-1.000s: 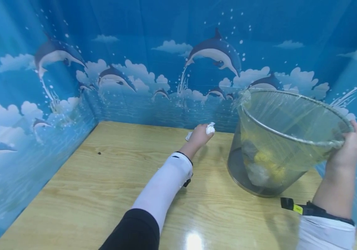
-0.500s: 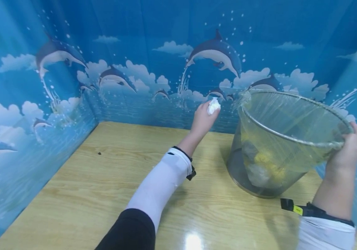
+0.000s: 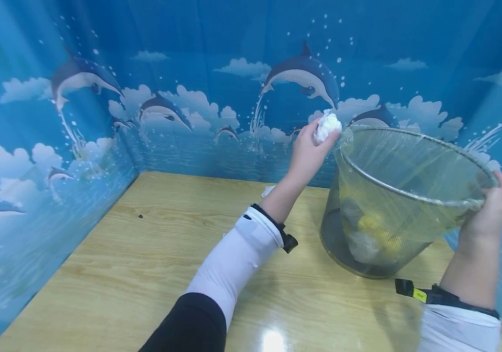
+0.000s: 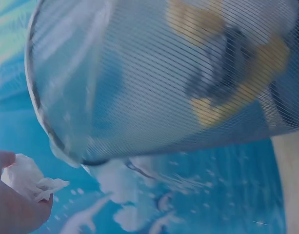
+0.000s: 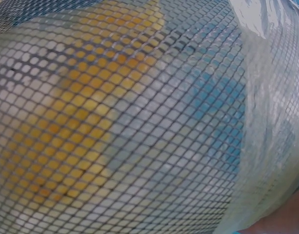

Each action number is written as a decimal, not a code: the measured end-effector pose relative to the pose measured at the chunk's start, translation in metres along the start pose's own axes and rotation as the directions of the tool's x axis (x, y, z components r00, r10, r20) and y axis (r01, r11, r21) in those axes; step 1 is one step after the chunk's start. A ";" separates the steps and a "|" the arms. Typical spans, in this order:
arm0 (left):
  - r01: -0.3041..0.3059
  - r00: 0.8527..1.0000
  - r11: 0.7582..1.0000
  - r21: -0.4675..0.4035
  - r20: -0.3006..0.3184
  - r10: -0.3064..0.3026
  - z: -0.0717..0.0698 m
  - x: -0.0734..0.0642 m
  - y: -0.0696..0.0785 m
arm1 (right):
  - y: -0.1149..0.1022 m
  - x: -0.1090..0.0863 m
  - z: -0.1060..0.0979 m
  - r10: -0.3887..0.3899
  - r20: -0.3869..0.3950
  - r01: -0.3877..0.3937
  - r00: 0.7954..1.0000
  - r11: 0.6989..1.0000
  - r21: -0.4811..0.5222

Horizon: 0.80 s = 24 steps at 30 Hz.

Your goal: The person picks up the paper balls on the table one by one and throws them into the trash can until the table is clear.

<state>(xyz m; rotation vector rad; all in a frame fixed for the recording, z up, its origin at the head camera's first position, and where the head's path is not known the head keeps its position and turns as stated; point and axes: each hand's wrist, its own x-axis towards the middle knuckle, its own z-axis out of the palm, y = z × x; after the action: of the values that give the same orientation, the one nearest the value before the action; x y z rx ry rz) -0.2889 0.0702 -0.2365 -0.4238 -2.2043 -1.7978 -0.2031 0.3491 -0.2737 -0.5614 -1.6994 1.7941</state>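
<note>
A crumpled white tissue (image 3: pixel 328 126) is pinched between the thumb and fingers of my left hand (image 3: pixel 310 151), raised just left of the bin's rim. The same tissue (image 4: pixel 29 178) shows at the lower left in the left wrist view. My right hand (image 3: pixel 488 210) grips the rim of the mesh trash bin (image 3: pixel 334 220) at its right side. A translucent yellowish bag (image 3: pixel 409 166) lines the bin and folds over its rim. Through the mesh, yellow (image 5: pixel 66 141) and whitish contents are visible, blurred in the right wrist view.
A second white scrap (image 3: pixel 267 191) lies near the back edge of the wooden table (image 3: pixel 167 254), left of the bin. A small dark speck (image 3: pixel 140 216) sits at the left. Blue dolphin-print curtains (image 3: pixel 215 98) stand behind and at both sides.
My left hand has lifted the crumpled tissue off the table and carried it up and right, towards the bin's rim. The white scrap behind it is uncovered. My right hand and the bin stay put.
</note>
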 end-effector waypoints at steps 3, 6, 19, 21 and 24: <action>-0.042 0.999 0.999 0.016 0.034 0.042 0.006 -0.004 0.014 | -0.001 0.002 0.000 0.012 -0.001 -0.012 1.000 0.999 0.039; -0.086 0.993 0.994 0.067 0.084 0.081 0.014 -0.007 0.025 | -0.001 0.004 0.000 0.008 -0.008 -0.008 1.000 0.998 0.063; -0.335 0.871 0.893 0.300 0.460 0.172 0.046 -0.011 0.042 | 0.002 -0.001 0.000 -0.005 -0.007 0.005 1.000 1.000 -0.010; -0.346 0.863 0.887 0.307 0.476 0.172 0.047 -0.010 0.042 | 0.001 0.000 0.000 -0.012 -0.010 0.012 1.000 1.000 -0.002; -0.342 0.860 0.887 0.311 0.484 0.162 0.049 -0.009 0.041 | 0.000 0.001 0.000 -0.017 -0.019 0.017 1.000 1.000 0.013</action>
<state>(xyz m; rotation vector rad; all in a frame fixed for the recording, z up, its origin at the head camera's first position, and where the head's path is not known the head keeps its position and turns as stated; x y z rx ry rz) -0.2655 0.1251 -0.2127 -1.0719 -2.5689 -1.1604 -0.2040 0.3496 -0.2740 -0.5549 -1.6733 1.7816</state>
